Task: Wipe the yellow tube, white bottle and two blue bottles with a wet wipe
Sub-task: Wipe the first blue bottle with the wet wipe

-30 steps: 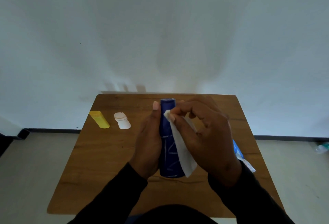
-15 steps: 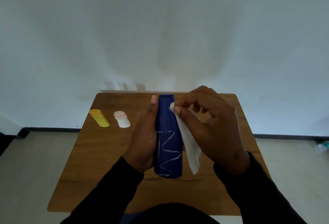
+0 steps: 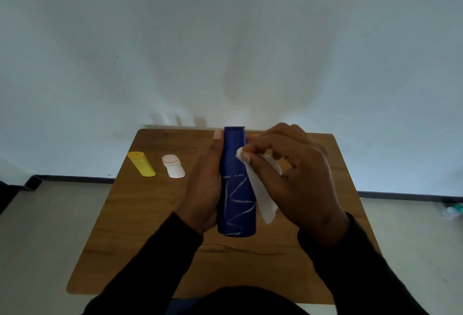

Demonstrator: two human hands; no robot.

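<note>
My left hand [image 3: 204, 189] grips a tall dark blue bottle [image 3: 235, 189] with silver zigzag lines, held upright above the wooden table [image 3: 140, 227]. My right hand [image 3: 298, 177] pinches a white wet wipe [image 3: 263, 189] and presses its top corner against the bottle's upper right side; the rest of the wipe hangs down beside the bottle. The yellow tube [image 3: 141, 163] and the white bottle [image 3: 173, 169] stand at the table's far left, side by side. A second blue bottle is not visible, hidden if present behind my hands.
The table stands against a plain white wall. Grey floor lies on both sides, with a small greenish object [image 3: 453, 210] on the floor at the far right.
The blue bottle has been raised and turned so its zigzag print faces me. My right hand with the wipe has slid down a little from the bottle's cap.
</note>
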